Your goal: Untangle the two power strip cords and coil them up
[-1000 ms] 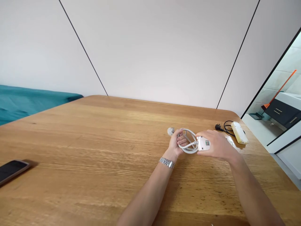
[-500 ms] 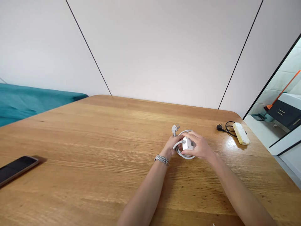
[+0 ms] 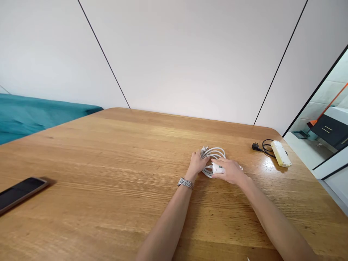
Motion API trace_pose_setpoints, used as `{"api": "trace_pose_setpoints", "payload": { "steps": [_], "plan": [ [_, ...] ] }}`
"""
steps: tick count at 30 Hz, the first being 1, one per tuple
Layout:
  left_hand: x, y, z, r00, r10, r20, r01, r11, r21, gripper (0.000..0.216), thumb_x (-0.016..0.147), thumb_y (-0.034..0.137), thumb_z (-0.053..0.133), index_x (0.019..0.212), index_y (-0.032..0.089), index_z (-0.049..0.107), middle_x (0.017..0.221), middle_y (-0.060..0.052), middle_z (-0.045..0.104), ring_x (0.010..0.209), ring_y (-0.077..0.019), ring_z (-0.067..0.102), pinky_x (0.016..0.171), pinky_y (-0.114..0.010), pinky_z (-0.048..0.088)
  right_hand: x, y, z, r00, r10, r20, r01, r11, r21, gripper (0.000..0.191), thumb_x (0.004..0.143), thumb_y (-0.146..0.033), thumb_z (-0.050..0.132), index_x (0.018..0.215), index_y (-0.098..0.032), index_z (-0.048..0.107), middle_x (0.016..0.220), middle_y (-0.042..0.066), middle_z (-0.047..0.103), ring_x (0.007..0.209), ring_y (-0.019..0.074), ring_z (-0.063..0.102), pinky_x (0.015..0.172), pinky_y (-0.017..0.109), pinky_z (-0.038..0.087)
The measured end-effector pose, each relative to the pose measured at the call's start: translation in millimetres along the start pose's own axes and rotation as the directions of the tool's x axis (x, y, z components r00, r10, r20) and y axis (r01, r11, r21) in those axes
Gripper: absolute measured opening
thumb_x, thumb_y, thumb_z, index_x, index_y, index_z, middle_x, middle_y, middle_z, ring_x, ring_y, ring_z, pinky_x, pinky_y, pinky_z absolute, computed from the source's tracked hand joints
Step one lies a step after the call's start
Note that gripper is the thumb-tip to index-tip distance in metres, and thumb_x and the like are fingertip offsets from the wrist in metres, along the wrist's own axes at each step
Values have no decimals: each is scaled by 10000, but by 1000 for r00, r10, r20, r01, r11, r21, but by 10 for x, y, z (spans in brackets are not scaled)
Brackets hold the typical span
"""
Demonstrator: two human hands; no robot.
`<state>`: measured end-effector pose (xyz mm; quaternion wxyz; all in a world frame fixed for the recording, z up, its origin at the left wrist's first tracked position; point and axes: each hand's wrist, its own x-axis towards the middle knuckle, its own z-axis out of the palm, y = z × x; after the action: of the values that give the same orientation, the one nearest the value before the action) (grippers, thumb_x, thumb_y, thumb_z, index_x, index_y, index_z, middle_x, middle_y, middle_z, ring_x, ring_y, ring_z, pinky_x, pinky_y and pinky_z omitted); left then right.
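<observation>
A white power strip [image 3: 218, 168] with its white cable [image 3: 216, 152] coiled in loops lies on the wooden table [image 3: 108, 156]. My left hand [image 3: 197, 164], a metal watch at its wrist, grips the left side of the coil near the plug. My right hand [image 3: 230, 171] covers and holds the strip's body, most of which is hidden under the fingers.
A yellowish power strip [image 3: 281, 153] with a black cable and plug [image 3: 261, 146] lies at the table's far right edge. A dark phone [image 3: 20, 192] rests at the left edge. A teal cushion [image 3: 40, 114] sits beyond the table on the left.
My right hand has brought the strip leftward over the coil and down onto the table. The coil has been pressed flatter and the plug now lies tucked by my left hand.
</observation>
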<state>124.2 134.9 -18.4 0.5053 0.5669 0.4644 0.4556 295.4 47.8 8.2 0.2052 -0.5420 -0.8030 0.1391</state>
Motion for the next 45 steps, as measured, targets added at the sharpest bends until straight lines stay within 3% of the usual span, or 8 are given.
{"api": "trace_pose_setpoints", "payload": {
  "steps": [3,6,9,15,25,35,41,45],
  "plan": [
    [-34,52,-10,987,160,12,-158,961,227,562,658,278,732,1183,158,569,1400,-158,470,1402,-325,261,1157,-454,176,17,-21,-25,1000,3,26,-2,999,-43,621,768,-474,709,1327,-253,555,1213,83,637,1057,262,615,879,362,464],
    [-63,69,-56,897,308,316,-420,817,395,659,765,438,646,1347,169,491,1481,-149,402,1411,-289,288,1175,-436,177,35,-56,-53,999,4,43,0,997,-75,539,779,-481,696,1260,-255,603,1151,77,660,1015,256,626,849,352,463],
    [-58,20,-103,818,294,494,-531,716,453,893,695,549,698,1439,165,390,1547,-162,269,1442,-307,214,1184,-450,165,55,-91,-81,997,-2,75,9,995,-96,518,794,-532,661,1245,-283,606,1147,71,666,1018,256,629,844,350,455],
    [-70,1,-93,799,202,566,-557,604,570,1015,671,650,680,1471,128,337,1557,-191,207,1445,-337,186,1184,-471,156,80,-136,-134,992,-12,128,31,988,-149,436,803,-491,654,1192,-297,617,1158,62,678,1043,273,631,820,351,448],
    [-370,194,168,853,77,517,-491,456,742,932,721,787,485,1445,210,380,1546,-165,269,1430,-329,239,1167,-562,71,-144,-119,-212,996,44,81,-25,974,-226,455,780,-492,671,1134,-214,607,1086,86,697,1021,283,615,927,417,404],
    [-743,207,996,806,163,569,-538,600,591,969,669,716,593,1426,146,393,1537,-198,270,1409,-374,259,1136,-652,27,-1039,248,-233,982,131,-137,-175,902,-395,561,780,-500,642,1254,-210,563,1281,104,611,1155,295,548,988,456,383],
    [-935,195,1608,767,229,599,-546,723,423,891,623,526,689,1407,190,431,1535,-171,291,1407,-380,259,1115,-687,-45,-1519,506,-119,882,70,-467,-348,764,-544,414,808,-392,571,1176,-205,606,1212,122,651,1095,312,570,1007,494,319],
    [-872,233,1745,720,264,641,-502,837,219,863,600,316,718,1405,170,442,1512,-158,348,1403,-352,287,1179,-587,43,-1554,527,-86,853,46,-520,-373,751,-545,379,848,-411,538,1140,-187,628,1086,117,701,980,286,614,947,442,367]
  ]
}}
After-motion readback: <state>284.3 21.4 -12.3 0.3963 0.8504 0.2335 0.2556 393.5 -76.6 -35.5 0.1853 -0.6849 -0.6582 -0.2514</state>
